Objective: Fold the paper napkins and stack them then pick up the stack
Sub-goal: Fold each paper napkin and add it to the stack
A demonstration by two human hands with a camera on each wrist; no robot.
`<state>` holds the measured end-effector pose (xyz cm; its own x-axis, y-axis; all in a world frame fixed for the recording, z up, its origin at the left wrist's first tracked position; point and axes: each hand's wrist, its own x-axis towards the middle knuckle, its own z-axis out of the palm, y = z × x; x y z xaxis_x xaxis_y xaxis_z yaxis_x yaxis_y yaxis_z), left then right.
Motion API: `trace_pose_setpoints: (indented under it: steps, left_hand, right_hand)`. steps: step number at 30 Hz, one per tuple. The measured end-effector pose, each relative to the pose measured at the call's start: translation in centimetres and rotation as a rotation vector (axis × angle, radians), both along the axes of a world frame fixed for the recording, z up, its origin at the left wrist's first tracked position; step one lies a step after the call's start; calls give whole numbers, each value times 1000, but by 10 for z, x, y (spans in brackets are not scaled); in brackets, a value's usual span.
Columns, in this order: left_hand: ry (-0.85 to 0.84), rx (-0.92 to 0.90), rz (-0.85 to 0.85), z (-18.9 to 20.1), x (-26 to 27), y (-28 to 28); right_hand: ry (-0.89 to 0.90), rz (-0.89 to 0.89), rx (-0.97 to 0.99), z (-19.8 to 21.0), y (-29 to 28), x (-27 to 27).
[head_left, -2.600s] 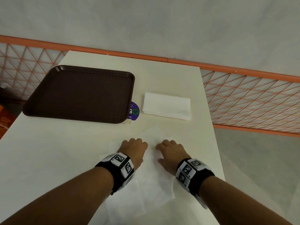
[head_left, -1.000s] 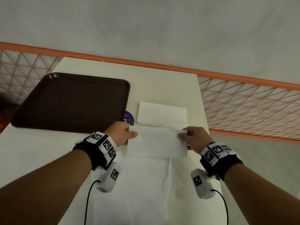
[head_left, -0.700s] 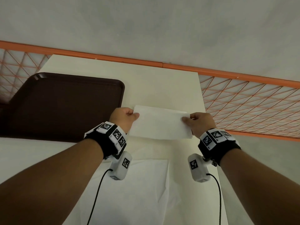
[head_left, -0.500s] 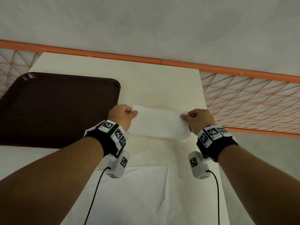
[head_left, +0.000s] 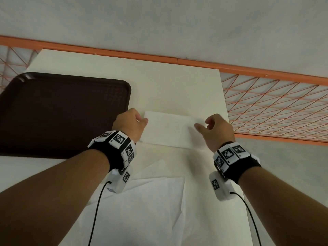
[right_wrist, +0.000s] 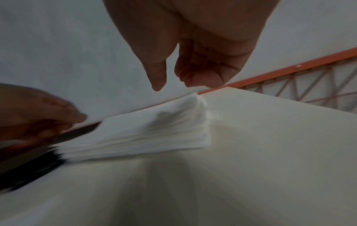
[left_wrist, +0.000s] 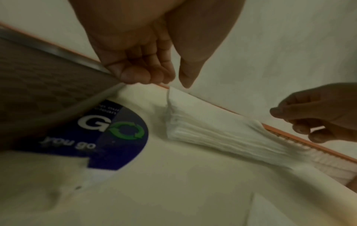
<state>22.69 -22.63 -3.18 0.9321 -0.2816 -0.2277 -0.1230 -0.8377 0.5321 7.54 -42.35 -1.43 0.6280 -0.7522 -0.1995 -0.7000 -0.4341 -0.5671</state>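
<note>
Two hands' grip loose, holding nothing: left hand [head_left: 130, 124], right hand [head_left: 217, 129] | napkin stack [head_left: 170, 133] between | tray [head_left: 62, 112] seemingly bare

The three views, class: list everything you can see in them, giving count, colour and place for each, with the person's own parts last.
stack of folded napkins: one, white, on the table right of the tray, between the hands
unfolded napkins: several, count unclear, white, on the near part of the table
tray: one, dark brown, left part of the table
round sticker: one, dark blue with a green arrow ring, on the table, partly under the tray's edge
table: one, cream
railing: one, orange, behind the table
wrist bands: two, black with white marker tiles
left hand: one, at the stack's left end, holding nothing
right hand: one, over the stack's right end, holding nothing
</note>
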Motion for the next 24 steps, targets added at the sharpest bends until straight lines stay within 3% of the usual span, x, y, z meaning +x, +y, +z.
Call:
trace_pose_setpoints:
  steps: [5, 9, 15, 20, 24]
  left_hand:
    - [141, 82, -301, 18, -31, 32]
    - [207, 303, -517, 23, -61, 64]
    - [296, 495, -591, 14, -94, 105]
    - [210, 450, -619, 5, -114, 119]
    - [204, 359, -550, 0, -119, 125]
  right_hand:
    - [151, 387, 36, 4, 75, -31]
    - [317, 577, 100, -5, 128, -54]
    - [409, 509, 85, -18, 169, -60]
    - [510, 467, -18, -14, 188, -57]
    - [490, 278, 156, -19, 195, -52]
